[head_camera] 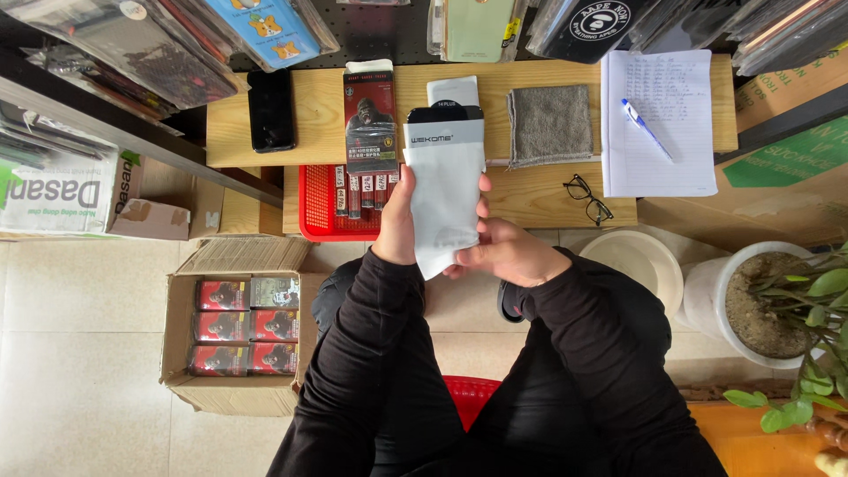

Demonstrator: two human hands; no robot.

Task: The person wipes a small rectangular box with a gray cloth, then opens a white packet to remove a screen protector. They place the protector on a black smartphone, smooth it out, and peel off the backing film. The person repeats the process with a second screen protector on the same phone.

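From the head camera, both hands hold one white flat package (444, 190) with a black strip at its top, upright over the near edge of the wooden table (539, 190). The left hand (397, 221) is closed round the package's left edge, fingers behind it and thumb on the side. The right hand (503, 252) grips the lower right corner — its fingers curl under the bottom edge, thumb against the front.

Just behind the package stand a dark red-and-black box (369, 119) and a smaller white box (453, 90), and below them a red plastic basket (320, 208) holds more small packs. On the table lie a black phone (270, 110), a grey cloth (549, 125), black glasses (587, 199) and a lined sheet of paper (671, 168) with a blue pen (647, 130) on it. On the floor to the left sits an open cardboard carton (181, 353) of red boxes — to the right, a white plant pot (707, 291).
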